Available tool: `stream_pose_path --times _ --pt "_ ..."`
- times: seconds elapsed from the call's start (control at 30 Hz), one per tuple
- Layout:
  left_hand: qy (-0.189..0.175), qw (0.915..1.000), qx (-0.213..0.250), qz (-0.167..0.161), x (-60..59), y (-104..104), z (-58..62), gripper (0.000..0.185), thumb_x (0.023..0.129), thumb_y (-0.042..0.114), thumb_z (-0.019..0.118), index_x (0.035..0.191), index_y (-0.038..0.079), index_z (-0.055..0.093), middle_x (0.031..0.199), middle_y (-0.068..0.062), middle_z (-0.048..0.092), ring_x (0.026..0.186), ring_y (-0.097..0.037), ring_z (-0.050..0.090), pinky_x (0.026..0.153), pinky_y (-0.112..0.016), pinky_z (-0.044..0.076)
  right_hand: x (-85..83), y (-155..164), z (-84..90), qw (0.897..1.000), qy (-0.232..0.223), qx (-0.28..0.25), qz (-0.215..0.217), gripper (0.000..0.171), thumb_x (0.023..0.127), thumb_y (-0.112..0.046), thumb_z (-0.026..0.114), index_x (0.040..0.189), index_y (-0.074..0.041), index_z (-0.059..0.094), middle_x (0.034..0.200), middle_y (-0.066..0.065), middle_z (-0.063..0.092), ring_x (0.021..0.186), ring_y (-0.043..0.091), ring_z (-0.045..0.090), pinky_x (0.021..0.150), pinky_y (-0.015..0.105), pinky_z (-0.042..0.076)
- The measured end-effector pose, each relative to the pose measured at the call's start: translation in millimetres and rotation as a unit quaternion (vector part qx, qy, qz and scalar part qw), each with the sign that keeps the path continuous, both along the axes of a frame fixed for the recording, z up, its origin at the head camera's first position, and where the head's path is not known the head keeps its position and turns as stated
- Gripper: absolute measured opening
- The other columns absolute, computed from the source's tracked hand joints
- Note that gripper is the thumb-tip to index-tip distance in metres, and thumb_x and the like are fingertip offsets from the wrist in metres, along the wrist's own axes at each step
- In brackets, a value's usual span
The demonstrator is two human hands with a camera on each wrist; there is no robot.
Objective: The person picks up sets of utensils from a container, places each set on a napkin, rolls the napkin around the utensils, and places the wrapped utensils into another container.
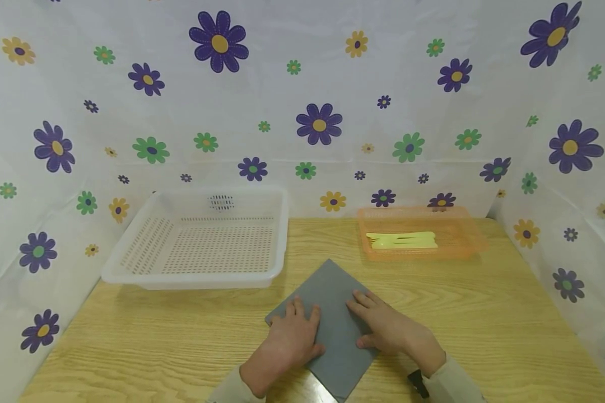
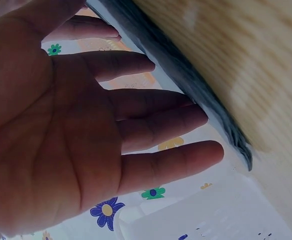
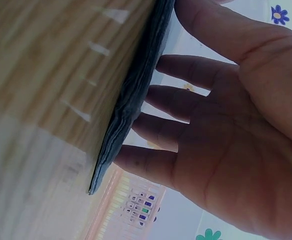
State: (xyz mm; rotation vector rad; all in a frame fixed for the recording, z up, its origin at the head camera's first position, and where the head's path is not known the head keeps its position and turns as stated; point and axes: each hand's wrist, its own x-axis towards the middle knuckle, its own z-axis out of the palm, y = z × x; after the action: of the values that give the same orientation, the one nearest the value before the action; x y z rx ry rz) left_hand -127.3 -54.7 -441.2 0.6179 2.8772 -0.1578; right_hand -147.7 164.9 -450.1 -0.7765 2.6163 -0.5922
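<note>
At bottom center, the left hand (image 1: 291, 336) and right hand (image 1: 383, 327) lie flat with straight fingers on the gray sheet (image 1: 333, 313), pinning it to the table (image 1: 484, 324).

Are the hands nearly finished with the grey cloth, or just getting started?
Probably just getting started. Done: the grey cloth lies flat on the table. In hand: the left hand and right hand rest on it with straight fingers. Left: the white basket holds nothing, and the yellow cutlery sits in the orange tray.
</note>
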Motion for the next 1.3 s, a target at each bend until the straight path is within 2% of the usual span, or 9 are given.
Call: stream_pose_path --times 0.37,0.7,0.97,1.3 --pt "0.005 1.0 0.005 -0.005 2.5 0.5 -0.3 0.076 0.085 0.056 0.07 0.142 0.009 0.052 0.14 -0.031 0.048 0.128 -0.044 0.05 0.076 -0.062 0.054 2.0 1.5 0.0 1.0 0.001 -0.006 -0.007 0.081 0.084 -0.023 0.08 0.145 0.01 0.039 0.155 0.034 0.024 0.145 0.048 0.023 0.114 0.056 0.027" --pt "0.008 0.9998 0.018 -0.01 3.7 -0.1 -1.6 0.075 0.084 0.054 0.073 0.14 0.008 0.053 0.136 -0.036 0.05 0.125 -0.047 0.052 0.071 -0.062 0.055 3.0 1.6 -0.4 1.0 -0.018 0.001 -0.024 0.086 0.083 -0.024 0.08 0.146 0.013 0.034 0.158 0.031 0.02 0.148 0.043 0.019 0.117 0.052 0.024" --pt "0.003 0.9999 0.01 -0.006 4.2 0.6 -2.4 0.076 0.084 0.055 0.072 0.141 0.009 0.053 0.137 -0.035 0.05 0.126 -0.046 0.052 0.071 -0.063 0.055 4.5 1.9 0.9 0.999 -0.026 0.0 -0.029 0.086 0.083 -0.025 0.08 0.147 0.012 0.034 0.159 0.03 0.02 0.148 0.042 0.019 0.117 0.052 0.023" --pt "0.023 0.9994 -0.007 -0.024 1.4 -0.9 1.7 0.076 0.085 0.057 0.071 0.14 0.008 0.052 0.136 -0.034 0.051 0.124 -0.045 0.054 0.07 -0.056 0.057 -1.3 3.4 2.4 1.0 0.002 0.023 -0.017 0.085 0.085 -0.03 0.079 0.147 0.009 0.037 0.158 0.028 0.024 0.146 0.042 0.025 0.115 0.052 0.028"
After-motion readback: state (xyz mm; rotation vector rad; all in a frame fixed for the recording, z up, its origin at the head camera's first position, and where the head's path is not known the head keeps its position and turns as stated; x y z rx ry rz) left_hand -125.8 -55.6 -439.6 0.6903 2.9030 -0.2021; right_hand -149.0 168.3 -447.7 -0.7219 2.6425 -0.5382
